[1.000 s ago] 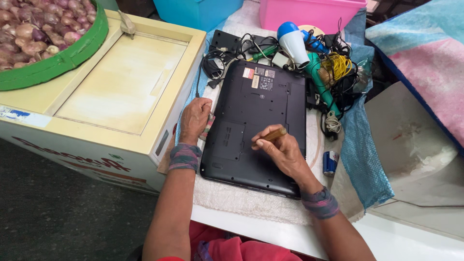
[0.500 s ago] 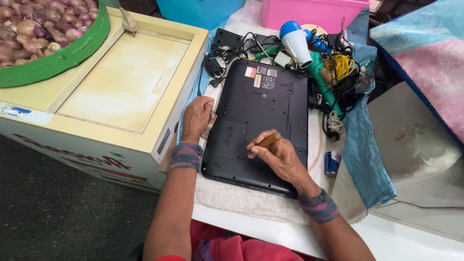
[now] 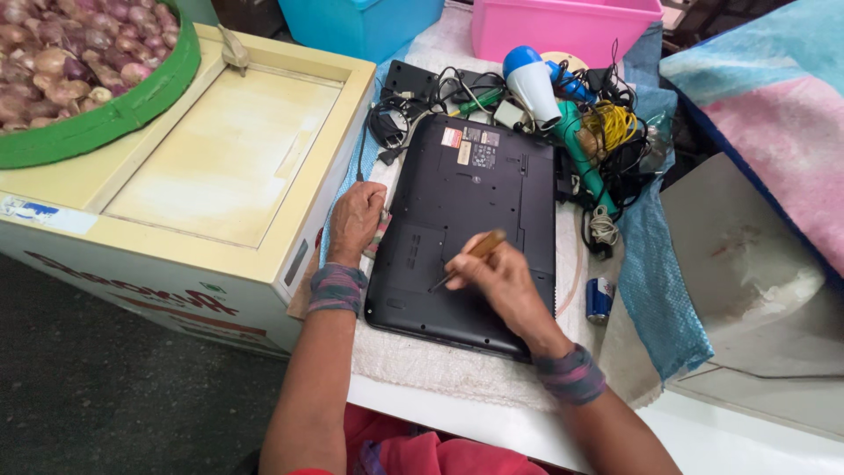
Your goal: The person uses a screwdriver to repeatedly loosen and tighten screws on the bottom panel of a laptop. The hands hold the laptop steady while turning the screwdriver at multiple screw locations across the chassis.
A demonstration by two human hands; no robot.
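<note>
Right hand (image 3: 501, 280) clamped on screwdriver (image 3: 470, 257), left hand (image 3: 354, 220) loose on stickered laptop (image 3: 470, 220) (red, white labels).

Green bowl (image 3: 105, 123) of shallots (image 3: 53, 62), pink tub (image 3: 563, 26), hair dryer (image 3: 534, 84)

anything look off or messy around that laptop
The laptop lies upside down on a towel, right hand working a screwdriver on its base, left hand steadying its edge. Behind it, tangled cables and tools sit piled untidily. No damage shows.
</note>
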